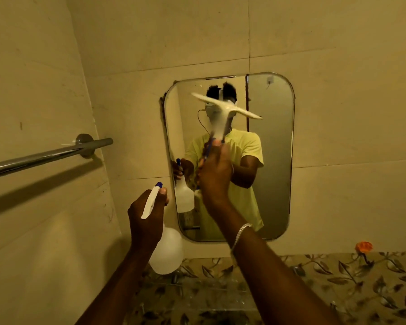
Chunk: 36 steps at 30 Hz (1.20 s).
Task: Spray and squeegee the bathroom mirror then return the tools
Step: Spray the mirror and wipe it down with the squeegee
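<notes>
A rounded mirror [270, 160] hangs on the tiled wall ahead. My right hand [215, 174] grips the handle of a white squeegee [223, 111], raised in front of the mirror's upper middle with its blade tilted down to the right. Whether the blade touches the glass I cannot tell. My left hand [147, 216] holds a white spray bottle [165, 252] by its neck, just left of the mirror's lower left corner, its blue-tipped nozzle pointing up. The mirror reflects a person in a yellow shirt with both tools.
A chrome towel bar [47, 154] juts out from the left wall at about chest height. Below the mirror runs a band of leaf-patterned tiles [338, 285]. A small orange object [363, 247] sits on the ledge at the lower right.
</notes>
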Each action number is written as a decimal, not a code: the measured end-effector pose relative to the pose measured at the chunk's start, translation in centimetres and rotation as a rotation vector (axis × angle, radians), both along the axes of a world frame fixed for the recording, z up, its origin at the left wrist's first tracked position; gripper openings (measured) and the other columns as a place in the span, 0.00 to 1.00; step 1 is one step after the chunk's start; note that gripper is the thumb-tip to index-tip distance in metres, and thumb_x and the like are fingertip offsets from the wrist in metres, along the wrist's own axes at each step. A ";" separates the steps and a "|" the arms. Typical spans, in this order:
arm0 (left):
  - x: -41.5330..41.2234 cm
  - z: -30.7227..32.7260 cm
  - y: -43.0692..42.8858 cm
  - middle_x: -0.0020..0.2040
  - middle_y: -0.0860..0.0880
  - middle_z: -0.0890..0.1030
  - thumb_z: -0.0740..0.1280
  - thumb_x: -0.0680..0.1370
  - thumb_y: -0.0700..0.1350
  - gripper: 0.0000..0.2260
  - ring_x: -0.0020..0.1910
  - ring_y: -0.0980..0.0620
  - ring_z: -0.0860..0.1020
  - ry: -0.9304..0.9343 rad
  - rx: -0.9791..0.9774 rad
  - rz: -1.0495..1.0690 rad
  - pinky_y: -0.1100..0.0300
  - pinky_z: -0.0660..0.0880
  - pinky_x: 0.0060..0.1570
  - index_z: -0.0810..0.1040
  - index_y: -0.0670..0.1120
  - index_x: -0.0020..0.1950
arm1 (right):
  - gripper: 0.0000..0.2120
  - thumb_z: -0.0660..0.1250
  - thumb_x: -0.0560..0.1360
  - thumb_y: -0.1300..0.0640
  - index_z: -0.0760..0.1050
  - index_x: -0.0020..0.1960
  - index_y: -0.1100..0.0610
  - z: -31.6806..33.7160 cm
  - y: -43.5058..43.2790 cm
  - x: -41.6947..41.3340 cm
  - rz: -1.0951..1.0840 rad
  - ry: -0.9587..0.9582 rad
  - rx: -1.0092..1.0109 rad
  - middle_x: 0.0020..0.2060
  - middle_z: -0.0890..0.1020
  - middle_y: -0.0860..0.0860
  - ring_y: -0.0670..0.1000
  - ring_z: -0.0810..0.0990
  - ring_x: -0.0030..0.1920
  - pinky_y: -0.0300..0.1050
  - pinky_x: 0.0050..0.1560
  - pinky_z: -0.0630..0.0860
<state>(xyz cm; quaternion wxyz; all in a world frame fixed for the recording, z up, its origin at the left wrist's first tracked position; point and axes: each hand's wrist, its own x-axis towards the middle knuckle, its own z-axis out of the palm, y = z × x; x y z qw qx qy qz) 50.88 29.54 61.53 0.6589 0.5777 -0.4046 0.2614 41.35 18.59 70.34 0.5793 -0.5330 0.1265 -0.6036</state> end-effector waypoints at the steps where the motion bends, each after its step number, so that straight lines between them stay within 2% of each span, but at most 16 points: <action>1: 0.3 0.0 0.2 0.40 0.55 0.84 0.66 0.82 0.50 0.06 0.42 0.59 0.83 0.004 -0.005 0.003 0.74 0.77 0.44 0.81 0.52 0.49 | 0.17 0.53 0.86 0.42 0.73 0.59 0.54 -0.8 1.0 1.0 0.004 0.038 -0.041 0.39 0.78 0.51 0.44 0.78 0.34 0.41 0.32 0.77; 3: 1.0 -0.2 0.6 0.40 0.51 0.84 0.65 0.82 0.56 0.14 0.41 0.55 0.84 0.016 -0.010 0.003 0.71 0.78 0.44 0.83 0.47 0.48 | 0.15 0.55 0.86 0.43 0.73 0.57 0.53 -2.6 2.0 1.9 0.003 0.112 -0.135 0.39 0.79 0.50 0.46 0.78 0.35 0.45 0.35 0.79; 6: 1.6 -0.3 0.9 0.39 0.48 0.84 0.62 0.80 0.62 0.24 0.42 0.54 0.83 0.009 0.008 0.022 0.71 0.78 0.45 0.84 0.42 0.49 | 0.13 0.59 0.85 0.45 0.75 0.53 0.53 -5.5 0.7 0.4 -0.033 0.237 -0.334 0.35 0.78 0.47 0.43 0.76 0.32 0.39 0.31 0.74; 7: 1.7 -0.4 0.9 0.40 0.48 0.85 0.62 0.80 0.63 0.25 0.42 0.54 0.84 0.007 0.010 0.031 0.70 0.78 0.46 0.84 0.42 0.49 | 0.12 0.60 0.85 0.45 0.76 0.52 0.52 -6.3 -0.5 -0.7 -0.057 0.311 -0.416 0.35 0.78 0.47 0.43 0.76 0.31 0.37 0.30 0.73; 10: 1.6 -0.4 0.4 0.40 0.45 0.85 0.63 0.80 0.58 0.21 0.41 0.50 0.84 0.019 0.014 0.026 0.58 0.81 0.46 0.84 0.41 0.49 | 0.13 0.61 0.84 0.44 0.78 0.53 0.52 -8.4 -4.8 -5.0 -0.156 0.533 -0.628 0.37 0.80 0.46 0.44 0.80 0.34 0.38 0.32 0.74; 12: 1.2 -0.5 -0.2 0.40 0.45 0.85 0.63 0.80 0.57 0.19 0.42 0.49 0.84 0.036 0.021 0.000 0.56 0.81 0.46 0.84 0.42 0.49 | 0.13 0.62 0.84 0.45 0.80 0.54 0.52 -8.7 -7.7 -8.4 -0.215 0.574 -0.642 0.37 0.80 0.44 0.41 0.81 0.36 0.32 0.32 0.72; 14: 0.5 -0.7 -0.7 0.40 0.45 0.85 0.63 0.81 0.57 0.20 0.41 0.50 0.84 0.047 0.025 -0.028 0.57 0.80 0.46 0.84 0.42 0.48 | 0.13 0.62 0.84 0.44 0.81 0.54 0.51 -8.7 -10.2 -11.9 -0.311 0.572 -0.616 0.35 0.80 0.42 0.38 0.81 0.38 0.28 0.32 0.71; 16: -0.3 -1.0 -1.3 0.39 0.45 0.84 0.63 0.81 0.58 0.20 0.41 0.50 0.83 0.046 0.034 -0.032 0.59 0.79 0.44 0.83 0.42 0.47 | 0.15 0.61 0.84 0.42 0.81 0.54 0.49 -9.2 -12.1 -15.0 -0.392 0.548 -0.576 0.32 0.80 0.44 0.41 0.81 0.36 0.30 0.30 0.70; 18: -1.0 -1.4 -1.7 0.39 0.45 0.84 0.63 0.81 0.57 0.18 0.40 0.53 0.83 0.033 0.043 -0.026 0.64 0.79 0.43 0.83 0.45 0.47 | 0.17 0.59 0.84 0.41 0.80 0.50 0.50 -10.6 -12.9 -17.0 -0.403 0.545 -0.495 0.31 0.80 0.49 0.46 0.79 0.31 0.42 0.29 0.73; 20: -1.5 -1.7 -1.7 0.39 0.46 0.84 0.63 0.81 0.57 0.17 0.40 0.53 0.83 0.027 0.047 -0.031 0.69 0.78 0.43 0.83 0.45 0.47 | 0.19 0.56 0.85 0.40 0.76 0.45 0.51 -12.8 -12.3 -17.4 -0.341 0.497 -0.363 0.30 0.78 0.54 0.51 0.75 0.28 0.50 0.28 0.71; 24: -1.7 -1.8 -1.1 0.39 0.45 0.85 0.63 0.80 0.58 0.22 0.40 0.51 0.84 0.042 0.054 -0.030 0.63 0.80 0.44 0.84 0.39 0.48 | 0.23 0.54 0.82 0.35 0.74 0.46 0.52 -16.6 -7.5 -14.6 -0.166 0.299 0.044 0.30 0.74 0.55 0.50 0.70 0.24 0.42 0.22 0.67; 28: -1.1 -1.5 0.1 0.41 0.45 0.85 0.65 0.81 0.55 0.17 0.42 0.49 0.84 0.065 0.058 -0.021 0.55 0.81 0.46 0.84 0.42 0.50 | 0.23 0.56 0.81 0.35 0.72 0.48 0.57 -16.5 -1.6 -8.5 0.146 0.025 0.402 0.28 0.70 0.51 0.47 0.66 0.22 0.39 0.22 0.65; 30: -0.5 -1.2 1.0 0.41 0.50 0.85 0.65 0.82 0.52 0.10 0.42 0.51 0.85 0.077 0.060 -0.007 0.55 0.81 0.48 0.83 0.49 0.49 | 0.23 0.57 0.81 0.35 0.72 0.51 0.57 -15.4 1.0 -5.2 0.222 -0.004 0.466 0.27 0.71 0.49 0.47 0.66 0.22 0.39 0.22 0.65; 32: 0.2 -1.0 2.0 0.42 0.51 0.86 0.65 0.83 0.51 0.07 0.42 0.51 0.85 0.073 0.061 0.023 0.56 0.80 0.49 0.82 0.52 0.49 | 0.24 0.56 0.82 0.36 0.73 0.56 0.57 -14.6 3.2 -2.5 0.254 -0.010 0.501 0.26 0.71 0.48 0.47 0.67 0.23 0.39 0.23 0.66; 34: 0.7 -1.0 2.9 0.41 0.49 0.86 0.65 0.82 0.55 0.11 0.43 0.50 0.85 0.068 0.058 0.048 0.57 0.79 0.50 0.82 0.50 0.49 | 0.25 0.56 0.80 0.33 0.75 0.56 0.54 -14.5 4.8 -0.5 0.282 0.016 0.482 0.26 0.72 0.47 0.46 0.68 0.23 0.40 0.23 0.67; 36: 1.1 -1.2 3.6 0.42 0.46 0.86 0.64 0.81 0.58 0.16 0.44 0.48 0.85 0.058 0.073 0.069 0.55 0.81 0.51 0.83 0.47 0.51 | 0.25 0.55 0.75 0.28 0.76 0.53 0.48 -15.1 5.9 0.5 0.254 0.107 0.390 0.27 0.74 0.46 0.45 0.70 0.24 0.41 0.25 0.69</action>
